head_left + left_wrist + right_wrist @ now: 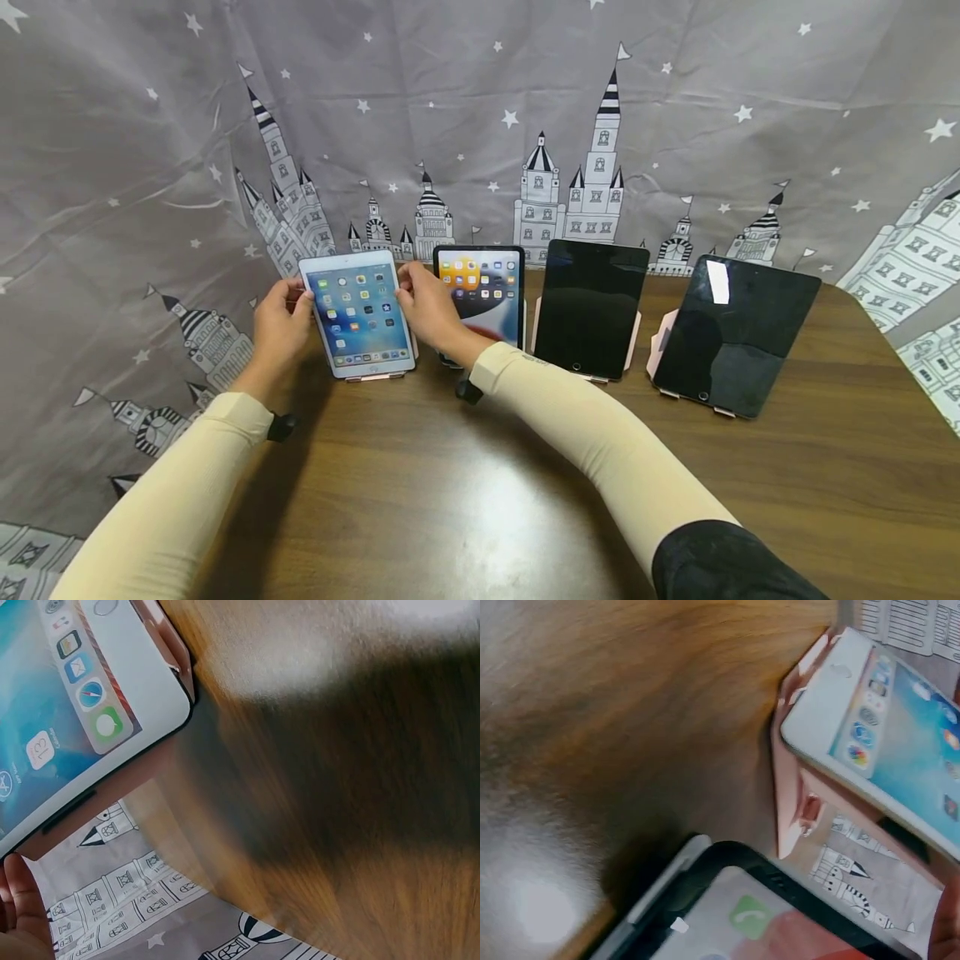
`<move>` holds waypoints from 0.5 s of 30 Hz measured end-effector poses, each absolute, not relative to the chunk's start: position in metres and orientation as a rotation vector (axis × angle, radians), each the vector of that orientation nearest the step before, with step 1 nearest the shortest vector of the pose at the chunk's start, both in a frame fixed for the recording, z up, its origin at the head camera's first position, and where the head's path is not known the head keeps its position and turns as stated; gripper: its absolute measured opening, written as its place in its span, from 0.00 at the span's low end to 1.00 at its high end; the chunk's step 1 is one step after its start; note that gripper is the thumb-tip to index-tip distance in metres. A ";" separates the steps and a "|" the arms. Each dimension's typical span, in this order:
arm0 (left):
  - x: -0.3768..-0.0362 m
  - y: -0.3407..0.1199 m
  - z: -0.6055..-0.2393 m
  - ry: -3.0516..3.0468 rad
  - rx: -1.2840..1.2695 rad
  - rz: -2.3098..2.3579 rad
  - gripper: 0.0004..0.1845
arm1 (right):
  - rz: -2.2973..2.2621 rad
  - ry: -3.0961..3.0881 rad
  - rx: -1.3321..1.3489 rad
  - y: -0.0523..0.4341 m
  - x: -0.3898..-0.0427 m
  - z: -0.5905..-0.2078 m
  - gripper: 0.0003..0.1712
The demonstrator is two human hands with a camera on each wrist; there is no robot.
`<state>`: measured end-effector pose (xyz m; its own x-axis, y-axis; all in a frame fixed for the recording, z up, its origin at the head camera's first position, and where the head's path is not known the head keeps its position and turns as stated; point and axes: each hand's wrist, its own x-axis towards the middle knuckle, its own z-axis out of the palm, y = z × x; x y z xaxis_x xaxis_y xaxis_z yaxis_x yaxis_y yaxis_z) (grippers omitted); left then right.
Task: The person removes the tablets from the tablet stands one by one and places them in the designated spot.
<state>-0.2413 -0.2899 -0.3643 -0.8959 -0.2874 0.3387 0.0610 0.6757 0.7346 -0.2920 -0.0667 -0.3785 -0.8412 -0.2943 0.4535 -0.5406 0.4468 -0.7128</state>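
Head view: white tablet [363, 312] is held leaning back at the far left of the table [420, 483], on/just over a pink stand [375, 377]. Its left edge is pinched by the left hand [283, 327], its right edge by the right hand [433, 310], i.e. hands are set apart w/ the tablet btwn. Lit tablet [483, 287] is partly covered by the right hand; farther right, a dark tablet [591, 308] and another dark tablet [738, 337] are propped up.

Left wrist view: tablet's bottom corner is seen by the stand; only a bit of the left hand is shown, so grip can't be told here.

Right wrist view: stand's lips are seen at the bottom edge, w/ lit tablet's corner nr. Prob best: bottom edge seated evenly on both lips, back rested fully before grip is eased, thumbs kept off the screen, lit tablet not knocked
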 end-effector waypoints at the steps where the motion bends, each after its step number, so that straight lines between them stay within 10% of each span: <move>1: -0.241 -0.290 -0.364 -2.449 0.165 -1.104 0.16 | 1.360 -2.427 0.724 -0.066 -0.291 -0.379 0.11; 15: -0.229 -0.283 -0.358 -2.375 0.128 -1.154 0.15 | 1.549 -2.301 0.769 -0.058 -0.285 -0.381 0.11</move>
